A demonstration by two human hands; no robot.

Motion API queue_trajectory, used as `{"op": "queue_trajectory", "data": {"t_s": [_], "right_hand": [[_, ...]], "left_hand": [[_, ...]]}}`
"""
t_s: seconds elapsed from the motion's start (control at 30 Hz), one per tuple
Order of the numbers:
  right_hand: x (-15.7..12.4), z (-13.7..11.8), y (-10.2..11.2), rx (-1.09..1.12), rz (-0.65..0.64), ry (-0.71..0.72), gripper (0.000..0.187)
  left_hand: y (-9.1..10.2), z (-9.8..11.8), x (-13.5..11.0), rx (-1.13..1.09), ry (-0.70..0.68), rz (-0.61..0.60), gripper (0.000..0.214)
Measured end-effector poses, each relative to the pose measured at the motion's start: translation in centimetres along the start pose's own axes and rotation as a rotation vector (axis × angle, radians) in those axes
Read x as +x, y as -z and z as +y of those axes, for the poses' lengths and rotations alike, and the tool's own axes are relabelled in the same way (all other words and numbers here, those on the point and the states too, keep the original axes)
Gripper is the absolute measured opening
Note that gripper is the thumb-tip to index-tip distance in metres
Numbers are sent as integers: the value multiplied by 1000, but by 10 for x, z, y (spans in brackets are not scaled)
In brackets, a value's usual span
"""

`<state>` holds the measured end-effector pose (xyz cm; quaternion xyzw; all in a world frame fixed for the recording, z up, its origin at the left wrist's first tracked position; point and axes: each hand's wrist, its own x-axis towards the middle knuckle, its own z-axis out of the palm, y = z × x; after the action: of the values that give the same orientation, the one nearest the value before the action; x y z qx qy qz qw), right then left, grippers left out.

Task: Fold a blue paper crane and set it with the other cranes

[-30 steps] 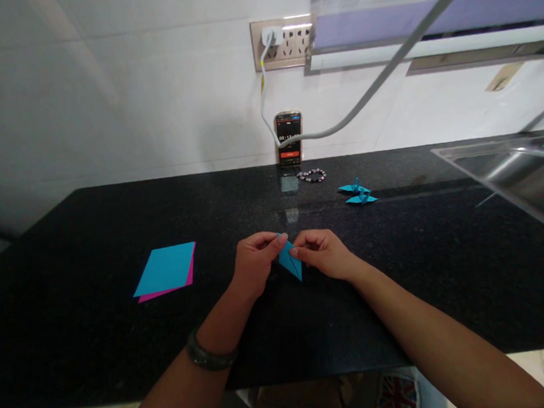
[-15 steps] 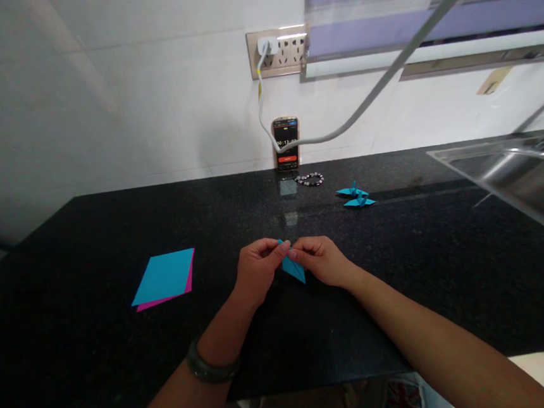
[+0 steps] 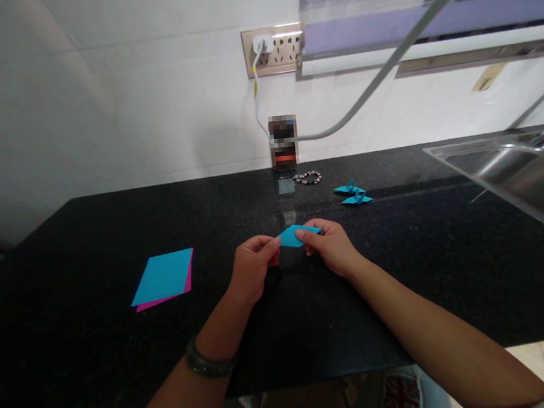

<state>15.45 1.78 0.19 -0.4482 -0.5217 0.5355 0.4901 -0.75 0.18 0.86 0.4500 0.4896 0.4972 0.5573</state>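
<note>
A small folded piece of blue origami paper [image 3: 290, 236] is held between my two hands above the dark countertop, its long axis running left to right. My left hand [image 3: 254, 264] pinches its left tip between thumb and fingers. On the other side, my right hand [image 3: 330, 244] grips the right part, the thumb lying on top and the fingers behind. Further back to the right lie two folded blue paper cranes [image 3: 356, 195], close together.
To the left lies a stack of square paper [image 3: 164, 277], blue over pink. A phone [image 3: 284, 142] leans on the wall, with a bead bracelet [image 3: 308, 178] before it. A cable runs from the wall socket [image 3: 272, 51]. A steel sink [image 3: 511, 164] is at right.
The folded paper has turned from pointing toward me to lying sideways. My hands have moved apart, each now at one end of it.
</note>
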Motion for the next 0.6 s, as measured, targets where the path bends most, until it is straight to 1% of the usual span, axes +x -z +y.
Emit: {"op": "queue_trajectory", "data": {"t_s": [0.1,0.2,0.37,0.53,0.6], "right_hand": [[3,0,2,124,61,-8,28],[2,0,1,176,48,-20,28],[-2,0,-7,112,-60,-18,30],[-5,0,-8,-9,-39,37,30],[-5,-1,-6,-31,-50,53,30]], "left_hand": [[-1,2,-2,71,33,-103,23],[-3,3,-3,125,43,-158,23],[-3,1,-3,90,37,-90,24],[-2,-1,-2,93,16,-85,22],[-2,-1,-2,107,0,-84,22]]}}
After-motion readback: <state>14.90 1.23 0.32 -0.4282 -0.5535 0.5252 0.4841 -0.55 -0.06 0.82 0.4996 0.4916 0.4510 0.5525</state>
